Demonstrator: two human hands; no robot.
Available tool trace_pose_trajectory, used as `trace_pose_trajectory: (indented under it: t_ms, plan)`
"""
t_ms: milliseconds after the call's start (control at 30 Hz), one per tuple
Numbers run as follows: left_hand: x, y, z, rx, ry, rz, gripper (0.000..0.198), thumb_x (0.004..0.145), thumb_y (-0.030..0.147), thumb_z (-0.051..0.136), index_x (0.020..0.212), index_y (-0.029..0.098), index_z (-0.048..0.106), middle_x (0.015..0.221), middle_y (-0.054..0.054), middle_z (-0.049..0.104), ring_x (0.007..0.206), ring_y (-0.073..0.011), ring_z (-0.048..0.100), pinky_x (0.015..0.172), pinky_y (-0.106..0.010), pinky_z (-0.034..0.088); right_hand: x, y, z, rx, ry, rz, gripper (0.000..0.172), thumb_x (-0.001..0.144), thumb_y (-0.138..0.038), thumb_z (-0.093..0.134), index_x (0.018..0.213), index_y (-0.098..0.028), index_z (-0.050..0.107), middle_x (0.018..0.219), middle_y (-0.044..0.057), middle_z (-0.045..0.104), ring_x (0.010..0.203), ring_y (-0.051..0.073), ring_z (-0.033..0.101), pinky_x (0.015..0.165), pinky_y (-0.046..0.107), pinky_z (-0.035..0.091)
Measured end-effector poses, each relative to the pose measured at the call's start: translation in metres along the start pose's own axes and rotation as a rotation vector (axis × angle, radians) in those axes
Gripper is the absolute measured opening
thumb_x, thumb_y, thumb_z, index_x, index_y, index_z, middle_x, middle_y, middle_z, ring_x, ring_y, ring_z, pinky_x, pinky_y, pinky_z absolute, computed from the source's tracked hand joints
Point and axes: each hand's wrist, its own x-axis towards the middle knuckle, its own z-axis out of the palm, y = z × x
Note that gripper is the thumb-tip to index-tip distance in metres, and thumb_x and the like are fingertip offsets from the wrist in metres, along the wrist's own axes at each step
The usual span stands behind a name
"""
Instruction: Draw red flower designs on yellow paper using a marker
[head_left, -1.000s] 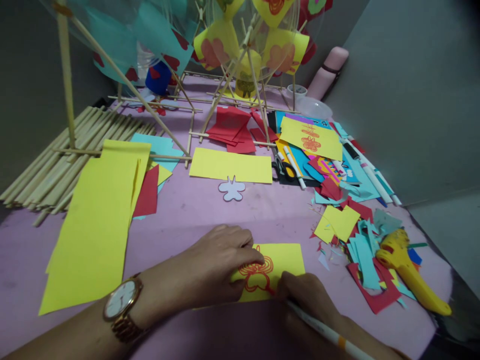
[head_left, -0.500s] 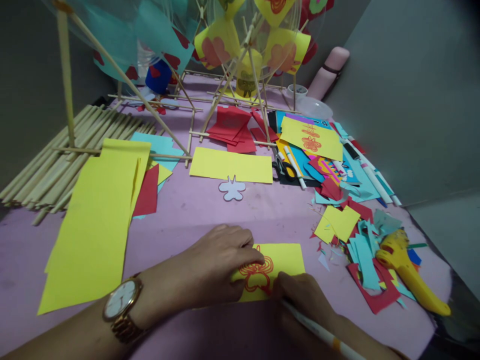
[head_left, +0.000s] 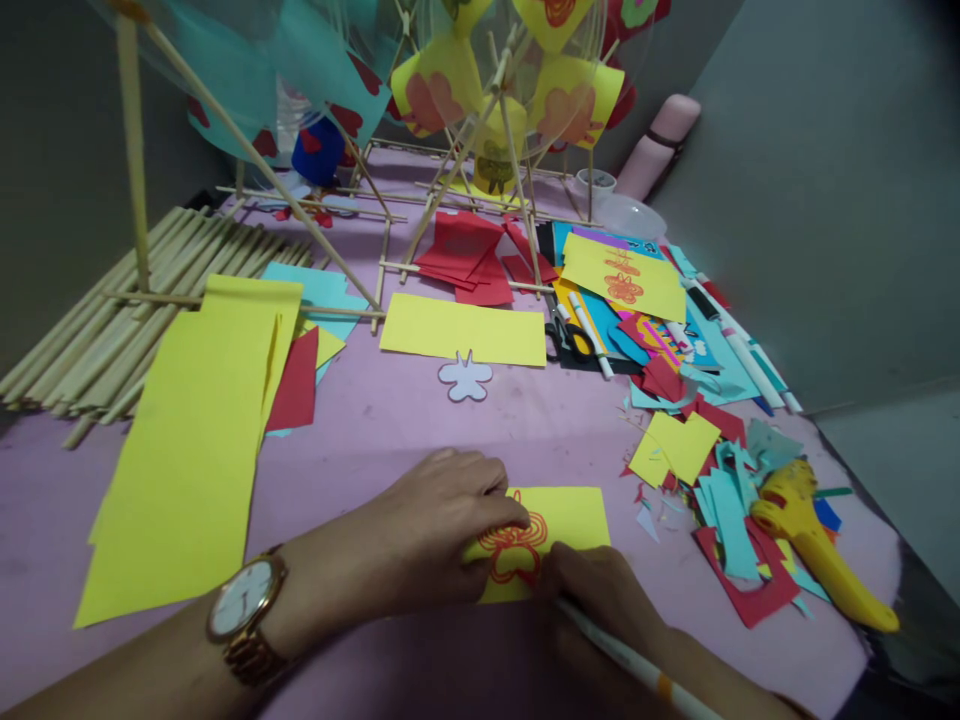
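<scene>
Card [head_left: 577,515]: yellow, one, flat on the lilac table [head_left: 375,440]; left part covered by a hand. Bears a butterfly [head_left: 514,562] in red line.

Left hand [head_left: 442,530]: on the card's left part, fingers bent, thumb and forefinger parted and resting on the paper, gripping nothing visible; the other fingertips cannot be made out. Watch [head_left: 241,600], white dial, brown band, at the wrist, left of the card.

Right hand [head_left: 600,600]: at the card's lower right edge, fingers closed round a marker [head_left: 630,655], white with an orange band, slanting down and right from the card; tip hidden by the hand.

Cutout [head_left: 465,378]: pale, butterfly-shaped, beyond the card. Strip [head_left: 465,328]: yellow, farther beyond the card, its near edge at the cutout's feelers.

Red papers [head_left: 457,245]: a loose pile, well beyond the card.

Yellow sheets [head_left: 180,460]: several, overlapping, left of the card. Sticks [head_left: 97,330]: a heap, far left of the card and beyond it.

Scissors [head_left: 577,342]: black and orange handles, beyond the card to the right.

Scraps [head_left: 731,520]: turquoise, red and yellow, right of the card. Glue gun [head_left: 825,550]: yellow, farthest right of the card, beside the scraps.
</scene>
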Motion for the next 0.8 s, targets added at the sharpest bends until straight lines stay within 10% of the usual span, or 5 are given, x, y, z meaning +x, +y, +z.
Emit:
trace_pose_trajectory:
  t_ms: [800]
  plan:
    - [0.0, -0.001, 0.001, 0.013, 0.001, 0.003, 0.018, 0.077, 0.017, 0.058, 0.094, 0.024, 0.058, 0.088, -0.001, 0.051, 0.079, -0.0171, 0.046, 0.068, -0.029, 0.034, -0.002, -0.015, -0.008, 0.022, 0.053, 0.257, 0.012, 0.066, -0.013, 0.04, 0.063, -0.023, 0.043, 0.05, -0.005, 0.056, 0.04, 0.011, 0.05, 0.042, 0.018, 0.032]
